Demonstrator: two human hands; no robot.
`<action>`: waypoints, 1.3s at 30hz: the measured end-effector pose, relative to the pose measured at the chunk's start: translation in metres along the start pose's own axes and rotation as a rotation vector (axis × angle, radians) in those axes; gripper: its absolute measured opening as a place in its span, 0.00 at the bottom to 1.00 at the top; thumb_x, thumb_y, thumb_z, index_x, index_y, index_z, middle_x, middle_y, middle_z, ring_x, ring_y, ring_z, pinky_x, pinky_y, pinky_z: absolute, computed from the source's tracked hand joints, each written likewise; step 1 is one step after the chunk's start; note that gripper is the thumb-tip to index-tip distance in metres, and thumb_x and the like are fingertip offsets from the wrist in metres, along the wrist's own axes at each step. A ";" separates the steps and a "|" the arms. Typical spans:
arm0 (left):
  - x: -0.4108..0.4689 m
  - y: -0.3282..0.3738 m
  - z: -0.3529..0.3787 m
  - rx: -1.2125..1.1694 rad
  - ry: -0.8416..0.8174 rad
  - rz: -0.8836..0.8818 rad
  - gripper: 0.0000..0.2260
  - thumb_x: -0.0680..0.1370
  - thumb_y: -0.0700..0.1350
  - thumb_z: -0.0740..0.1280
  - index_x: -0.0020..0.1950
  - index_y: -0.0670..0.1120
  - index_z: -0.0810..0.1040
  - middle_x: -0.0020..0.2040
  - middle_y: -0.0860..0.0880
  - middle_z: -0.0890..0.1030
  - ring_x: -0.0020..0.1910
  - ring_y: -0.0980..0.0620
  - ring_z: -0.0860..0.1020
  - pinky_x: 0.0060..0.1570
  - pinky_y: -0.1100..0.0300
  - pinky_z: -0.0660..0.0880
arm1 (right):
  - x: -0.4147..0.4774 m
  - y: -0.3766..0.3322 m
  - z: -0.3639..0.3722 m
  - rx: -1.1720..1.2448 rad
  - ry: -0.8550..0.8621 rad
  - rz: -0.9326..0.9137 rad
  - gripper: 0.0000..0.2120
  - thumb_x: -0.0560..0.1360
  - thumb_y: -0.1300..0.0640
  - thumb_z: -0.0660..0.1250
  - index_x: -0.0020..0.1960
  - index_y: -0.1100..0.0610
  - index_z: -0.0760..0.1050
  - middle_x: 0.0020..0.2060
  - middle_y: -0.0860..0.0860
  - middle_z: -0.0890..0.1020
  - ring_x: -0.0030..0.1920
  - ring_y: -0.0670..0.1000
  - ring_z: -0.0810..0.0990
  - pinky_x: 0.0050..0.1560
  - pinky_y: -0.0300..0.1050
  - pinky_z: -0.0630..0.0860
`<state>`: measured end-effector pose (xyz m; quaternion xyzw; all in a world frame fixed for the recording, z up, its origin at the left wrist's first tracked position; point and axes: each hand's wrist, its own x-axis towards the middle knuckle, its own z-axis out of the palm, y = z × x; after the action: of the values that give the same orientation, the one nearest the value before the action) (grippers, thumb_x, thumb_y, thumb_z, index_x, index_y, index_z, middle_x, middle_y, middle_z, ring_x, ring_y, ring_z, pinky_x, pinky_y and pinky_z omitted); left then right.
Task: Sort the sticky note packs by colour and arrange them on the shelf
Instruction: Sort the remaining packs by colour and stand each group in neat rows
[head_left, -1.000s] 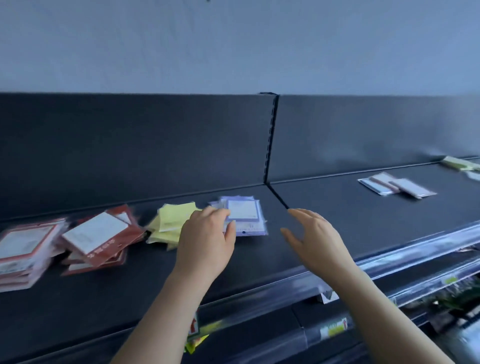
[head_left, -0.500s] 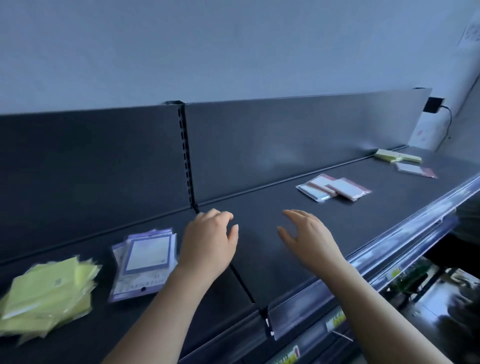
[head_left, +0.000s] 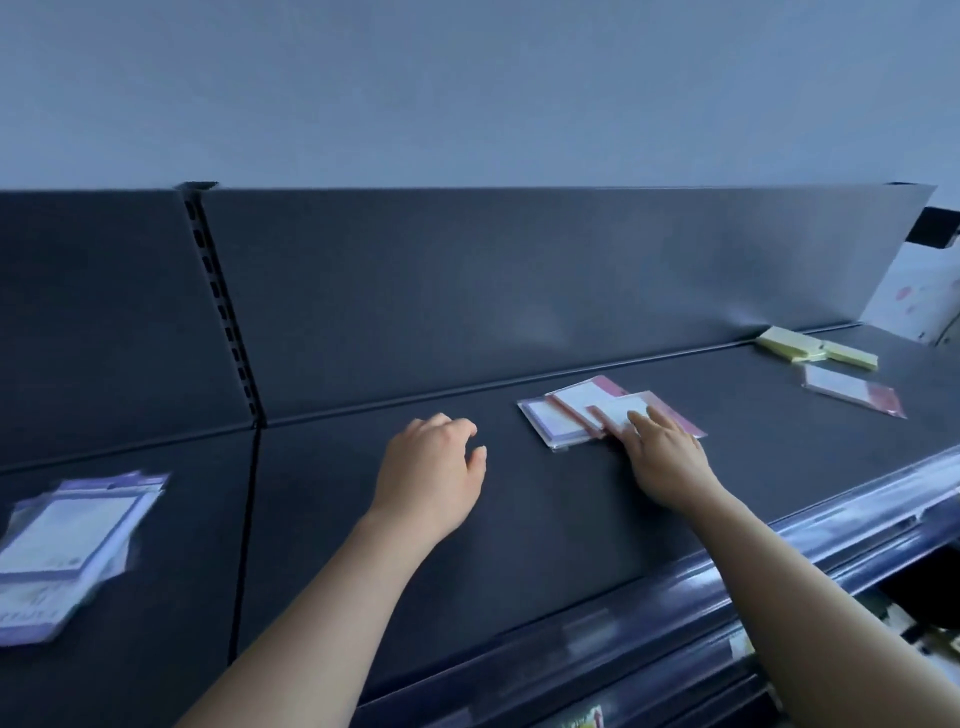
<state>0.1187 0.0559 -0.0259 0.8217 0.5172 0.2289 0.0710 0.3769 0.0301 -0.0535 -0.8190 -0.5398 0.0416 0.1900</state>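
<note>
Your right hand (head_left: 662, 457) rests flat, fingers straight, on a pink pack (head_left: 618, 408) in three overlapping packs (head_left: 558, 423) mid-shelf (head_left: 519, 530). Your left hand (head_left: 431, 467) is loosely curled and holds nothing. The purple stack (head_left: 67, 545) lies far left, the yellow packs (head_left: 815, 348) far right.

Purple wrapped sticky-note packs (head_left: 67, 540) sit stacked left on dark metal shelf (head_left: 519, 519), overlapping pink wrapped packs (head_left: 571, 415) centre, yellow packs (head_left: 810, 348) far right.
</note>
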 end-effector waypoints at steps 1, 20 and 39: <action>0.005 0.007 0.005 0.002 -0.003 -0.009 0.14 0.81 0.51 0.59 0.64 0.49 0.75 0.59 0.52 0.78 0.57 0.49 0.74 0.56 0.56 0.71 | 0.005 0.007 0.000 0.032 0.004 -0.019 0.13 0.80 0.55 0.52 0.40 0.55 0.70 0.43 0.51 0.75 0.50 0.59 0.74 0.46 0.52 0.69; 0.126 0.099 0.091 0.162 -0.360 -0.145 0.34 0.73 0.68 0.63 0.70 0.47 0.64 0.70 0.47 0.68 0.69 0.44 0.67 0.60 0.51 0.65 | 0.031 0.051 0.003 0.133 0.006 0.113 0.33 0.77 0.42 0.60 0.76 0.57 0.55 0.73 0.54 0.64 0.73 0.54 0.59 0.73 0.51 0.51; 0.061 0.062 0.033 -0.441 -0.139 -0.139 0.15 0.78 0.41 0.63 0.63 0.52 0.68 0.51 0.55 0.75 0.45 0.58 0.73 0.39 0.64 0.70 | 0.020 0.024 -0.020 0.522 -0.126 0.108 0.48 0.58 0.43 0.81 0.70 0.52 0.62 0.59 0.49 0.62 0.58 0.50 0.72 0.60 0.47 0.71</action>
<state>0.2057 0.0853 -0.0146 0.7624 0.5039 0.2736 0.3000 0.4118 0.0349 -0.0410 -0.7657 -0.4770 0.2401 0.3585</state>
